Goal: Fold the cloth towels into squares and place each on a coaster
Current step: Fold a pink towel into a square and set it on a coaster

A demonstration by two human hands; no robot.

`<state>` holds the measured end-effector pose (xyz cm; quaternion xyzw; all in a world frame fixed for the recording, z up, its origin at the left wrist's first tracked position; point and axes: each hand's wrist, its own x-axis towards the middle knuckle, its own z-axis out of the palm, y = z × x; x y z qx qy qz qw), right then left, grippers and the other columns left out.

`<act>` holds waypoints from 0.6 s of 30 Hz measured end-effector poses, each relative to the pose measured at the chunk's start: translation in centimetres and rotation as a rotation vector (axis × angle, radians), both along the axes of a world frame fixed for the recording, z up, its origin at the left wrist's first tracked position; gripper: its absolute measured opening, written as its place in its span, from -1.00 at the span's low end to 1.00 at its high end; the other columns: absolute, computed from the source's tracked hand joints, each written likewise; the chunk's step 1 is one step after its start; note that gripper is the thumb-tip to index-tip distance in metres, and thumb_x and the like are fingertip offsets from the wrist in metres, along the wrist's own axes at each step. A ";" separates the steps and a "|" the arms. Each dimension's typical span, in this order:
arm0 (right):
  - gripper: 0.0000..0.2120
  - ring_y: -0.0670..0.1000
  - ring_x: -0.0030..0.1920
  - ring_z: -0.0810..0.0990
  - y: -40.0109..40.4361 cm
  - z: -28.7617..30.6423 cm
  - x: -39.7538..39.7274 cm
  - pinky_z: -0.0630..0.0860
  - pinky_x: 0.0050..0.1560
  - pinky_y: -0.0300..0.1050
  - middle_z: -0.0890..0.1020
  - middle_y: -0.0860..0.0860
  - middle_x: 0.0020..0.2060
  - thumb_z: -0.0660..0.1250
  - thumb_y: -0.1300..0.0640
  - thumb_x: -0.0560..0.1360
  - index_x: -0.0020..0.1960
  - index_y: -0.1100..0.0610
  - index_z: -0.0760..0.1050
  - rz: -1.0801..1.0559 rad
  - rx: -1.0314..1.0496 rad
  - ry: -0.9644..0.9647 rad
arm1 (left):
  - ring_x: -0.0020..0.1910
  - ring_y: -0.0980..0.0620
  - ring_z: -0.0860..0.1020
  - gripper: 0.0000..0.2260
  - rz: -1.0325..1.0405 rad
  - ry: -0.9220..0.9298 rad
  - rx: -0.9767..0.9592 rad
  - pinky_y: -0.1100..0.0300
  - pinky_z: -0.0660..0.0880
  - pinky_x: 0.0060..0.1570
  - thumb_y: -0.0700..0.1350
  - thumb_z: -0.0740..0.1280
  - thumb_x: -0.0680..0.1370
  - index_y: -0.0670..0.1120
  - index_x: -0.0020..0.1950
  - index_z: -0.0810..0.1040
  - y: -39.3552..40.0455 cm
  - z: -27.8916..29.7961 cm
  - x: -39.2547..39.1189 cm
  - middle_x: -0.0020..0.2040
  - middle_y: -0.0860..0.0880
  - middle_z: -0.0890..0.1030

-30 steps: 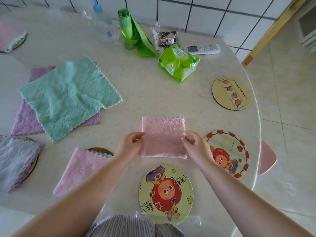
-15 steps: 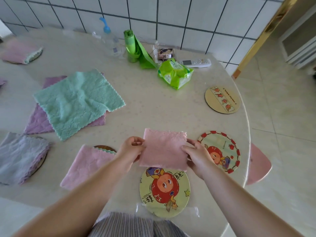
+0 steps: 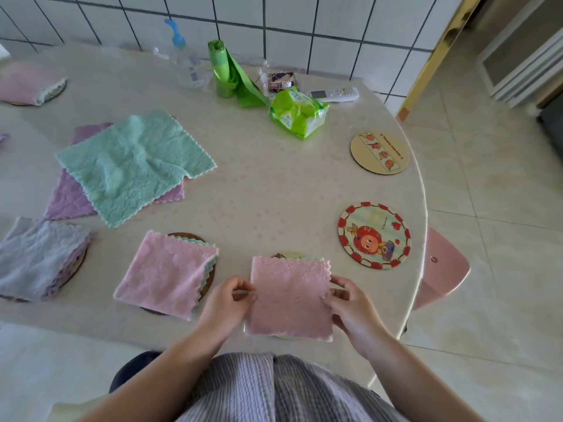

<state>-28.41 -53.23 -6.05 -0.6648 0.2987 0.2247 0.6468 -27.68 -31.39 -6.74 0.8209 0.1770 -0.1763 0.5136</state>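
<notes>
A pink towel folded into a square (image 3: 291, 296) lies over the nearest cartoon coaster (image 3: 288, 256), which shows only as slivers at the towel's far and near edges. My left hand (image 3: 227, 303) pinches its left edge and my right hand (image 3: 350, 303) pinches its right edge. Another folded pink towel (image 3: 166, 274) rests on a dark coaster (image 3: 185, 237) to the left. A folded grey towel (image 3: 36, 258) sits further left. An open mint towel (image 3: 134, 162) lies over a purple towel (image 3: 68, 196). Two bare coasters sit at the right: a red-rimmed coaster (image 3: 374, 236) and a tan coaster (image 3: 379, 152).
At the back of the round table (image 3: 274, 190) stand a spray bottle (image 3: 182, 60), a green bag roll (image 3: 224, 70), a green tissue pack (image 3: 298, 112) and a white remote (image 3: 333, 94). A folded pink towel (image 3: 29, 85) lies far left. A pink stool (image 3: 441, 269) stands beyond the right edge.
Both hands brought the folded pink towel toward me and set it down over the near cartoon coaster, which now is almost covered. The camera view tilted up.
</notes>
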 end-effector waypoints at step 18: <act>-0.55 -0.07 0.15 0.44 1.1 -0.5 -1.7 0.37 0.07 -0.29 0.43 -0.06 0.18 0.31 0.21 0.47 0.33 0.02 0.36 0.413 -0.766 -0.404 | 0.34 0.05 0.32 -0.65 -0.469 -0.392 0.419 0.13 0.29 0.28 -0.15 0.30 0.51 -0.02 0.29 0.44 0.8 -1.3 -0.6 0.36 0.03 0.34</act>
